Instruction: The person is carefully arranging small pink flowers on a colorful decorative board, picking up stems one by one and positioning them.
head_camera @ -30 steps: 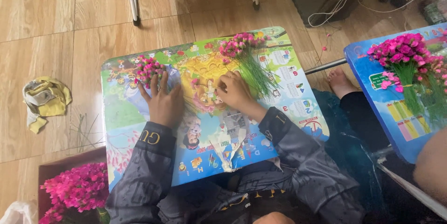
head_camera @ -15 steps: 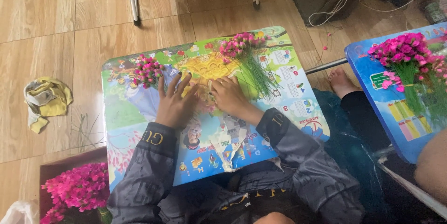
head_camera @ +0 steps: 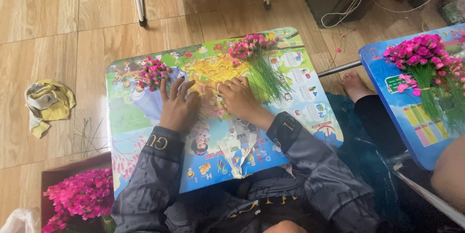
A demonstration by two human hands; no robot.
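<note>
Nearest me, my left hand lies flat with fingers spread on the small colourful table, grasping nothing, fingertips just short of a small cluster of pink flowers near the far-left corner. My right hand is curled over the tabletop middle, fingers pinched together; I cannot tell if they hold a stem or only press the surface (too small to see). Just beyond it lies the bundle of pink flowers with thin green stems, heads at the far edge, stems fanning towards the hand. I judge these light, floppy and easily crushed: take them low on the stems, not by the heads. Farther right, another blue table carries more pink flowers; a yellow cloth lies on the floor to the left.
</note>
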